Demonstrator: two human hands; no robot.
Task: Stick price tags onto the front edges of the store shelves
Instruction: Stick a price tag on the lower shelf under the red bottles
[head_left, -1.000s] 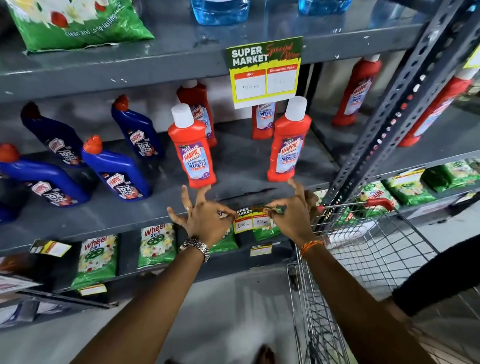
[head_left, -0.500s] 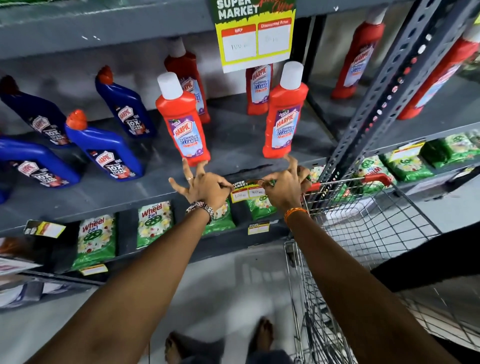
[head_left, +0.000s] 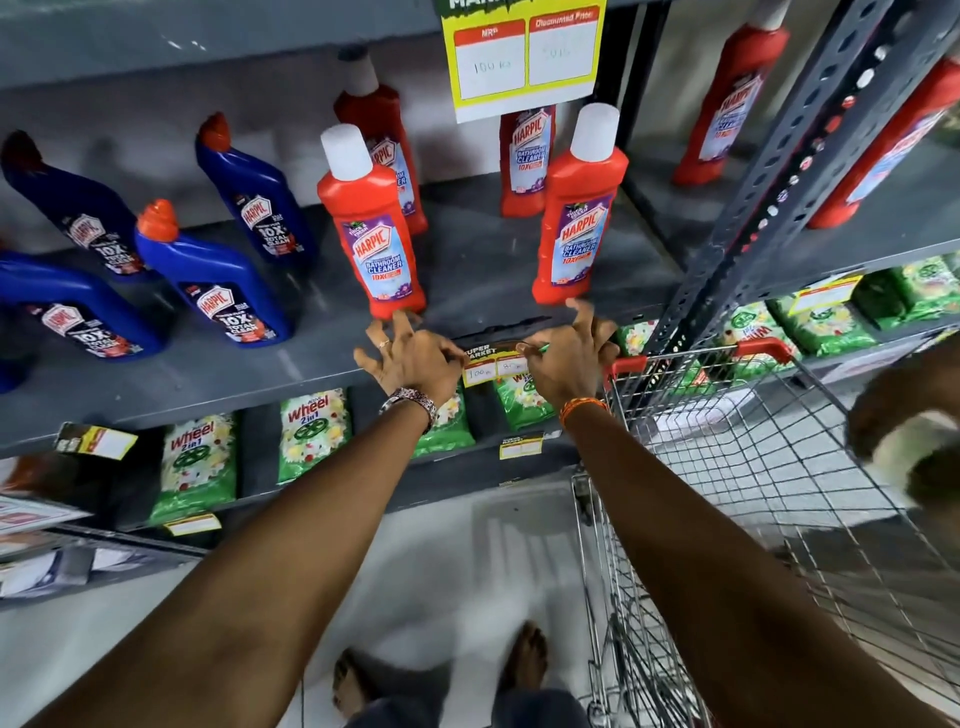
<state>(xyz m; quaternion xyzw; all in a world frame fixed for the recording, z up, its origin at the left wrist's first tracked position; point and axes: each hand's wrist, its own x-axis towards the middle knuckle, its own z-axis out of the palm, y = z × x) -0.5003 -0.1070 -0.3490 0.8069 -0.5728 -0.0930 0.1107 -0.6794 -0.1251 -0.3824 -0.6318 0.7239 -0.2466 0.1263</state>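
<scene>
A small yellow, black and white price tag (head_left: 492, 364) lies against the front edge of the grey middle shelf (head_left: 218, 384). My left hand (head_left: 413, 361) pinches the tag's left end, its other fingers spread upward. My right hand (head_left: 563, 358) pinches the right end and also holds a thin green pen. A larger price tag (head_left: 522, 60) hangs from the shelf above. Two more small tags sit on lower shelf edges, one (head_left: 521, 446) below my hands, one (head_left: 96, 440) at the left.
Red cleaner bottles (head_left: 376, 244) (head_left: 579, 208) stand just behind my hands; blue bottles (head_left: 218, 280) at left. Green detergent packs (head_left: 200, 462) fill the shelf below. A wire shopping cart (head_left: 727, 467) stands at right beside a perforated steel upright (head_left: 779, 182). Another person's arm (head_left: 909, 431) shows at far right.
The camera has tilted down and closer, so the shelves slid up in view and my feet appear. Both hands stay on the tag at the shelf edge.
</scene>
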